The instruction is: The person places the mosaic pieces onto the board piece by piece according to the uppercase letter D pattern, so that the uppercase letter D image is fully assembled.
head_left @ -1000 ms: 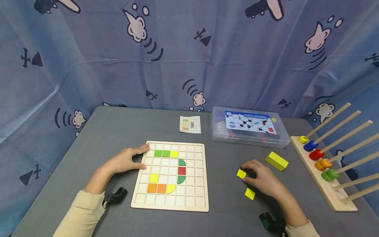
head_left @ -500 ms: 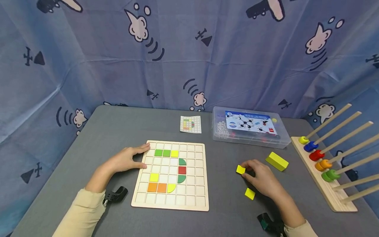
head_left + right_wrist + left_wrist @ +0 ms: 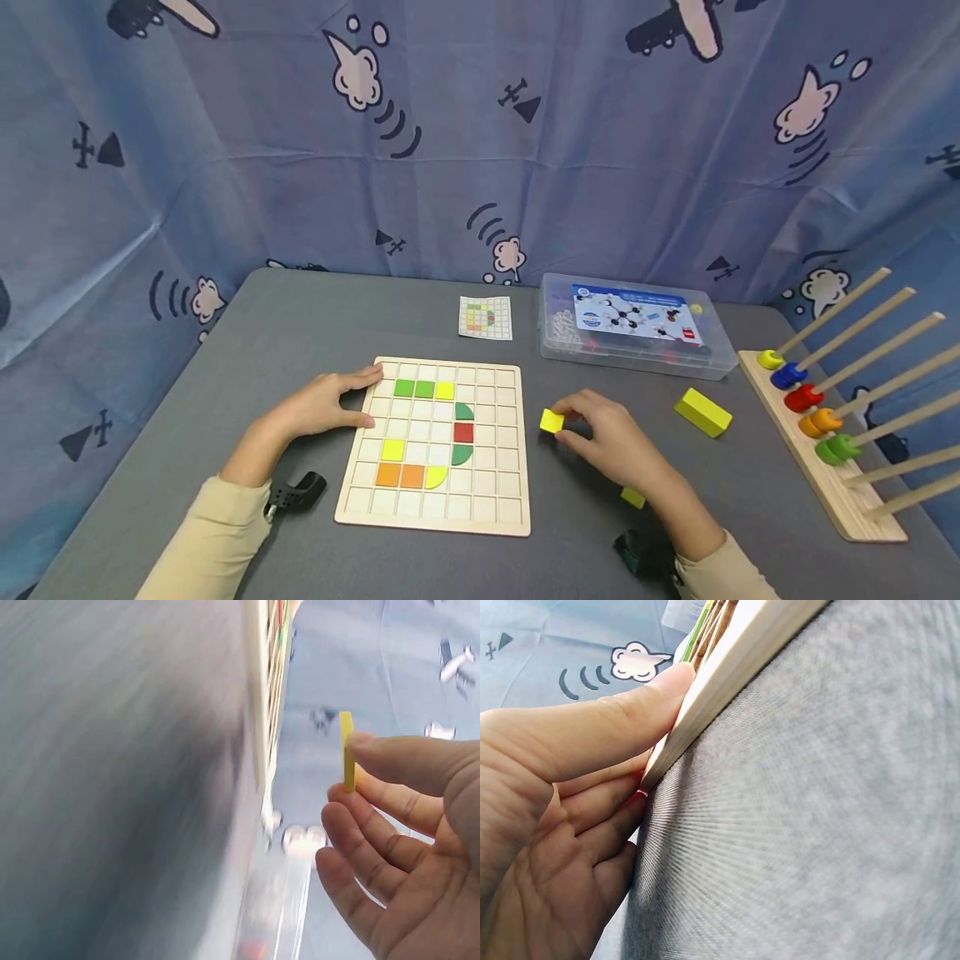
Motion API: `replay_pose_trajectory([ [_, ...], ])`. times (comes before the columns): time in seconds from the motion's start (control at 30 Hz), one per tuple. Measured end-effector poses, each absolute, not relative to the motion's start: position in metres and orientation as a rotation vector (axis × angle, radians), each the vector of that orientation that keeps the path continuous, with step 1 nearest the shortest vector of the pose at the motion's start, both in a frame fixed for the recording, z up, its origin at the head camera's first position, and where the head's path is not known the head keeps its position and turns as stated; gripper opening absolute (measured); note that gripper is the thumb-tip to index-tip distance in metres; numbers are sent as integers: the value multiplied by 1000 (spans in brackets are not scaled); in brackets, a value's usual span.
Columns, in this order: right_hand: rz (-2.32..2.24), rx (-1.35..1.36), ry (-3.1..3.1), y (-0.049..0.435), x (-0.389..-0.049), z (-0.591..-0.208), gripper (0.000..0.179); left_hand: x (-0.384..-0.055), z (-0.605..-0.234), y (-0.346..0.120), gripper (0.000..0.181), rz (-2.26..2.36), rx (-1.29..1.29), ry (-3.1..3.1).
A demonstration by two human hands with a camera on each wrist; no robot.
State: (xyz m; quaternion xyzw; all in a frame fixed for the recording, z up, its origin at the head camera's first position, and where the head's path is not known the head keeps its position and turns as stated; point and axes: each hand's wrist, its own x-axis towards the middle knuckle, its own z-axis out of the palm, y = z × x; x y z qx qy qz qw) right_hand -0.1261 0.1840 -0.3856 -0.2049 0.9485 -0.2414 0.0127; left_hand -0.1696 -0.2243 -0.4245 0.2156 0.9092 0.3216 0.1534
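Observation:
My right hand [image 3: 613, 440] pinches a yellow square tile [image 3: 552, 421] between thumb and fingers, off the table and just right of the wooden grid board [image 3: 483, 508]. In the right wrist view the tile [image 3: 348, 751] appears edge-on, thin and flat. My left hand [image 3: 318, 408] rests against the board's upper left edge, thumb and index finger spread apart; the left wrist view has the thumb [image 3: 641, 709] touching the rim. On the board lie green, yellow, orange and red square tiles, plus green and yellow quarter-round ones. Another yellow tile [image 3: 633, 497] is partly hidden below my right wrist.
Behind the board lies a small pattern card [image 3: 485, 317]. A clear plastic case [image 3: 637, 325] stands back right. A yellow block [image 3: 702, 412] lies right of my right hand, near a wooden peg stand [image 3: 825, 450] with colored rings. A blue curtain [image 3: 450, 167] hangs behind the table.
My right hand has lifted the yellow tile from the table and carried it left toward the board. The left hand has stayed at the board's edge.

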Motion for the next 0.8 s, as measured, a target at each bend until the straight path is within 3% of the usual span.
replay_pose_trajectory([
  [0.37, -846, -1040, 2789, 106, -138, -374, 22, -169, -425, -224, 81, 913, 613, 2618],
  [0.8, -597, -1126, 2611, 35, -158, -371, 22, -168, -423, -223, 81, 916, 571, 2607],
])
